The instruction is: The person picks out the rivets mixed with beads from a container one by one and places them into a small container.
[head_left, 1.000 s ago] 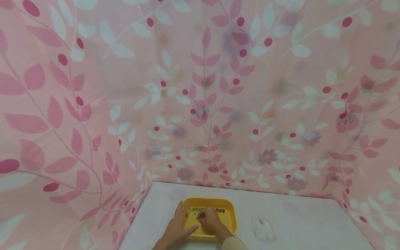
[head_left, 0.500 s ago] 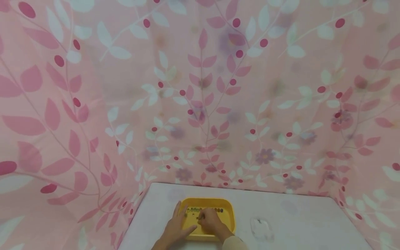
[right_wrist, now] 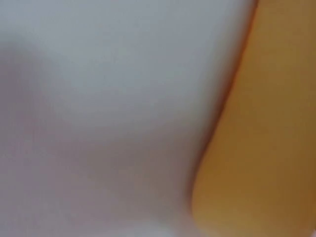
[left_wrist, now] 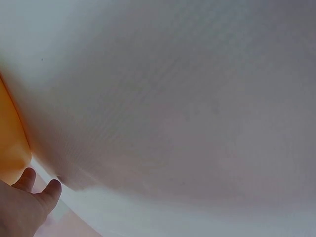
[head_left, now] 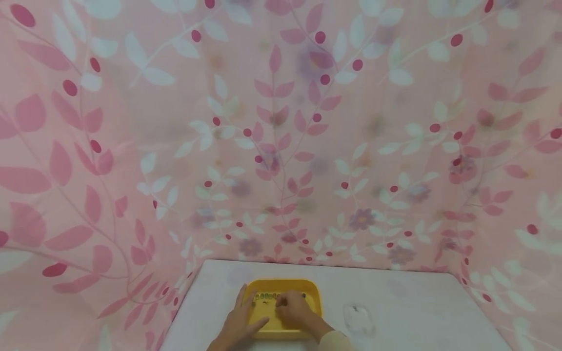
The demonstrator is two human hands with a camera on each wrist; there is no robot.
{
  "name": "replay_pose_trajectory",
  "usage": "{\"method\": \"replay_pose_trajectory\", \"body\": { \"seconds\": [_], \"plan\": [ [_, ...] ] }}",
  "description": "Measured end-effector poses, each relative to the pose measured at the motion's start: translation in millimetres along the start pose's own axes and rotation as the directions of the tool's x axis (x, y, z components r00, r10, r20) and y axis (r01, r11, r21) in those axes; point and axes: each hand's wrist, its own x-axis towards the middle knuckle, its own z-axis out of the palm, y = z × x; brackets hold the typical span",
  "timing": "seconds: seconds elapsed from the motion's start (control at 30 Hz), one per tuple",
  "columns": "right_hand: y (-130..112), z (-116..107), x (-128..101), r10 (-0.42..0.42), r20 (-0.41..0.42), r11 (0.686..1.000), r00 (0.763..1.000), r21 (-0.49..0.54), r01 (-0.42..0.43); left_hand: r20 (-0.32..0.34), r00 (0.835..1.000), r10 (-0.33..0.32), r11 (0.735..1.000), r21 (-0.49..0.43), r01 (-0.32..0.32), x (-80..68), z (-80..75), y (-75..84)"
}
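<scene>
A shallow yellow tray [head_left: 285, 334] sits on the white table in the head view. Small bead-like pieces [head_left: 266, 296] form a row along its far side, with a few loose ones [head_left: 265, 302] nearer. My left hand [head_left: 239, 317] lies at the tray's left edge, fingers extended, thumb reaching over the near left part. In the left wrist view, two fingertips [left_wrist: 49, 192] show beside the tray's orange-looking side [left_wrist: 11, 143]. My right hand [head_left: 295, 310] is over the tray's middle, fingers bent together and covering part of the row. Anything between its fingertips is too small to make out.
A clear plastic container or bag [head_left: 359, 320] lies on the white table [head_left: 412, 307] right of the tray. A pink leaf-patterned curtain [head_left: 281, 146] surrounds the table at the back and sides. The tray's wall [right_wrist: 261, 138] fills the right wrist view's right side.
The head view has swung slightly right, so everything sits further left. Relative to the tray, my right hand has moved a little right and hides more of the row's right end.
</scene>
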Motion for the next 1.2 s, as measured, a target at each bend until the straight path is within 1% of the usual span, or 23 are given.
{"method": "replay_pose_trajectory", "body": {
  "seconds": [0.1,0.2,0.27,0.33,0.57,0.7,0.8,0.9,1.07,1.2],
  "plan": [
    [-6,-12,-1,0.003,-0.002,0.996,1.0,0.091,-0.003,0.003,1.0,-0.014,1.0,-0.005,0.014,0.2,-3.0,0.1],
    [-12,-26,-4,0.027,0.018,0.981,0.999,0.192,-0.03,0.015,1.0,-0.024,0.999,-0.022,0.024,0.3,-3.5,-0.5],
    [-14,-35,-7,0.028,0.021,0.971,0.999,0.235,-0.032,0.025,0.999,-0.027,0.999,-0.031,0.028,0.0,-2.1,-1.3],
    [-14,-43,-10,0.035,0.02,0.965,0.999,0.258,-0.039,0.027,0.999,-0.018,0.999,-0.043,0.02,-0.6,-1.2,-1.3],
    [-8,-65,-14,-0.001,-0.024,0.975,1.0,0.223,0.007,0.025,0.999,-0.025,0.998,-0.049,0.026,0.1,-1.3,0.7],
    [-7,-76,-15,-0.004,-0.035,0.978,0.999,0.208,0.012,0.01,1.0,-0.018,0.999,-0.039,0.018,0.6,-1.5,0.3],
    [-6,-83,-18,0.013,-0.028,0.976,1.0,0.216,-0.007,-0.004,1.0,-0.018,1.0,-0.019,0.018,0.1,-1.4,-1.2],
    [-2,-90,-23,0.041,-0.022,0.976,0.999,0.217,-0.035,-0.003,1.0,-0.026,1.0,-0.011,0.026,-0.5,-1.7,-1.9],
    [10,-105,-33,0.082,-0.051,0.976,0.995,0.209,-0.07,0.018,0.999,-0.034,0.999,-0.025,0.034,-1.0,-1.5,0.1],
    [21,-117,-42,0.086,-0.056,0.98,0.995,0.185,-0.075,0.018,0.999,-0.032,0.999,-0.014,0.032,-1.2,-1.2,1.3]
  ]
}}
